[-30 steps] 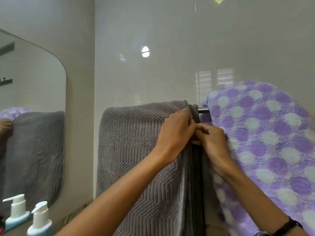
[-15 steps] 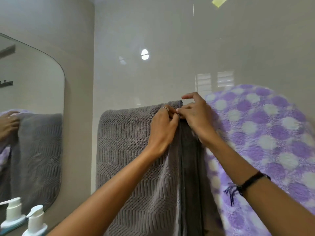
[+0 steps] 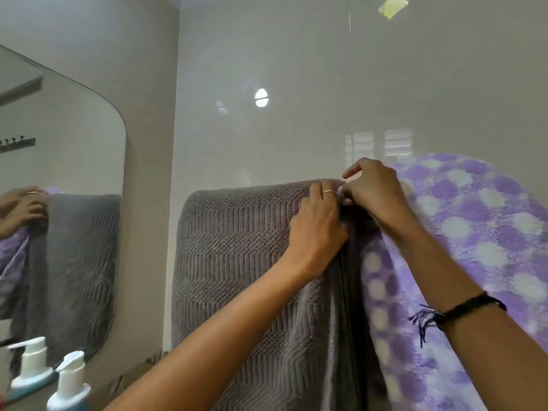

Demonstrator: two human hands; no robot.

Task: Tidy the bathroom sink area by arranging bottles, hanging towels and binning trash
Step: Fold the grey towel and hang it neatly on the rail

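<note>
A grey textured towel [image 3: 237, 262] hangs over a wall bar that is hidden under the cloth. To its right hangs a fluffy purple towel with white dots [image 3: 474, 238]. My left hand [image 3: 317, 226] rests on the grey towel's top right corner, fingers pinching its edge; a thin ring shows on one finger. My right hand [image 3: 370, 191] meets it at the top, fingers pinched on the fabric where the two towels touch. A black thread bracelet sits on my right wrist.
A rounded mirror [image 3: 59, 203] on the left wall reflects the towels and a hand. A pump bottle with a white head and blue body [image 3: 69, 387] stands at the bottom left, its reflection beside it. Glossy beige tiles [image 3: 296, 84] cover the wall behind.
Both hands have risen from the towels' side seam to the top edge at the bar. The gap showing the metal bar between the towels has closed.
</note>
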